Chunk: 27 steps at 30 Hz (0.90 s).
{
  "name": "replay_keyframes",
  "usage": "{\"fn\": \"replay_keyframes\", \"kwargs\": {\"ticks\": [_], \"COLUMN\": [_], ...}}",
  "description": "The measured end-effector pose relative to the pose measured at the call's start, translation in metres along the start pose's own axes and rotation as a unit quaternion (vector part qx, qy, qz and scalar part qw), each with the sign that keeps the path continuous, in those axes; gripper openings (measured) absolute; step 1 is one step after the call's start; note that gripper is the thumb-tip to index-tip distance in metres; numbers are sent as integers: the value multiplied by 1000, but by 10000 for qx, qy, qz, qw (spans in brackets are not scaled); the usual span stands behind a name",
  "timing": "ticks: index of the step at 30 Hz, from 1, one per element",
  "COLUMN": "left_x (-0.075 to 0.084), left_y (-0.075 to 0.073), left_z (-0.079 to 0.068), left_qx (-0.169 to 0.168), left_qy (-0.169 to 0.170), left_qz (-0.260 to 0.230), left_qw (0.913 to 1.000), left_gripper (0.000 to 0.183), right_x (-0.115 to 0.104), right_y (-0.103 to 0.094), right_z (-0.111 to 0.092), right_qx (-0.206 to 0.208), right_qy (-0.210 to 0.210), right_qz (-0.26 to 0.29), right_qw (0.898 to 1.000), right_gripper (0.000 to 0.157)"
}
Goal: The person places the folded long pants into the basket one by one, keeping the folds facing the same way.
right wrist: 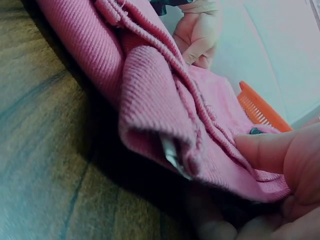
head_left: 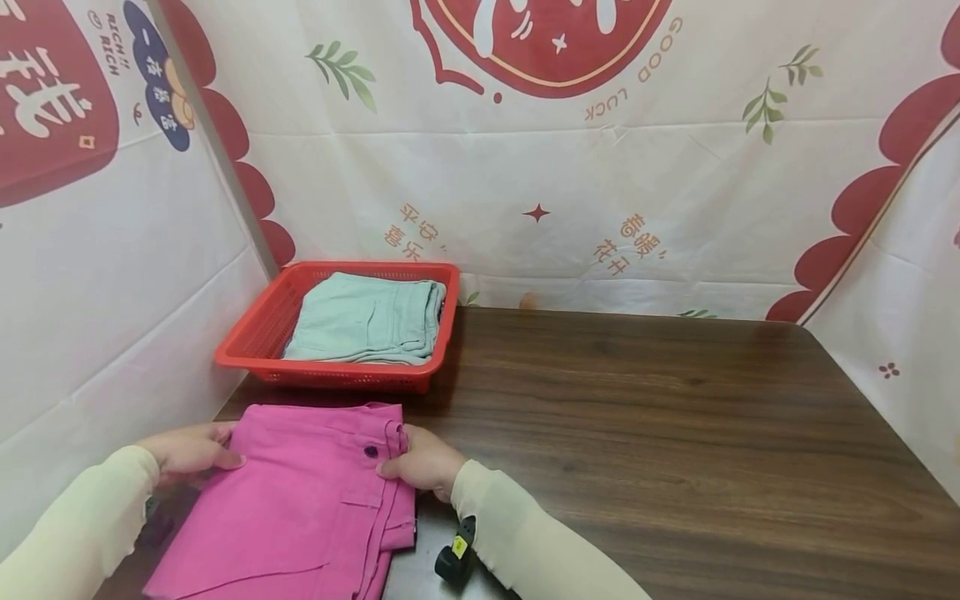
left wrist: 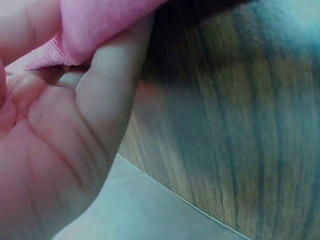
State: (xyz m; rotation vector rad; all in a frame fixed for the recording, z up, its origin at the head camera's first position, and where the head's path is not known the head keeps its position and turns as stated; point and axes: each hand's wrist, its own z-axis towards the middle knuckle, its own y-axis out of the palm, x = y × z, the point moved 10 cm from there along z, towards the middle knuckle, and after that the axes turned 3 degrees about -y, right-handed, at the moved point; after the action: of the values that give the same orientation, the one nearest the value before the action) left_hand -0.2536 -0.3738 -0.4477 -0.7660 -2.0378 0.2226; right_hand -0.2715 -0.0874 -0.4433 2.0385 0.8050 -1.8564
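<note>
Folded bright pink trousers (head_left: 292, 492) with a dark button are held up at the near left of the table. My left hand (head_left: 191, 452) grips their left edge, thumb on top and fingers beneath the cloth. On the opposite edge, close to the button, my right hand (head_left: 426, 462) pinches the folded layers between thumb and fingers. In the right wrist view the pink cloth (right wrist: 155, 95) hangs above the wood, and the right thumb (right wrist: 265, 150) presses on its top. A red plastic basket (head_left: 322, 367) stands just beyond, holding folded light-blue trousers (head_left: 367, 317).
The dark wooden table (head_left: 675, 433) stretches off to the right. Printed white cloth walls (head_left: 675, 183) enclose the back and both sides, and the basket stands close to the left one. A black device with a yellow label (head_left: 456, 550) sits at my right wrist.
</note>
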Motion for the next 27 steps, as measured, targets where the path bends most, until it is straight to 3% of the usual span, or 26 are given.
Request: {"fn": "replay_keyframes", "kwargs": {"ticks": [15,22,27], "left_x": [4,13,16], "left_y": [-1,-1,-3], "left_z": [3,-4,-13], "left_qx": [108,92,355], "left_qy": [313,975,1163], "left_qz": [167,600,967], "left_qw": [9993,9934,9879], "left_gripper": [66,65,68], "right_x": [-1,0,0], "right_y": [-6,-2,1], "right_z": [1,0,-1], "right_qx": [126,142,81], "right_qy": [-40,5,-74], "right_qz": [-94,275,292], "right_qw": [9999,9995,9995], "right_gripper": [29,28,28]}}
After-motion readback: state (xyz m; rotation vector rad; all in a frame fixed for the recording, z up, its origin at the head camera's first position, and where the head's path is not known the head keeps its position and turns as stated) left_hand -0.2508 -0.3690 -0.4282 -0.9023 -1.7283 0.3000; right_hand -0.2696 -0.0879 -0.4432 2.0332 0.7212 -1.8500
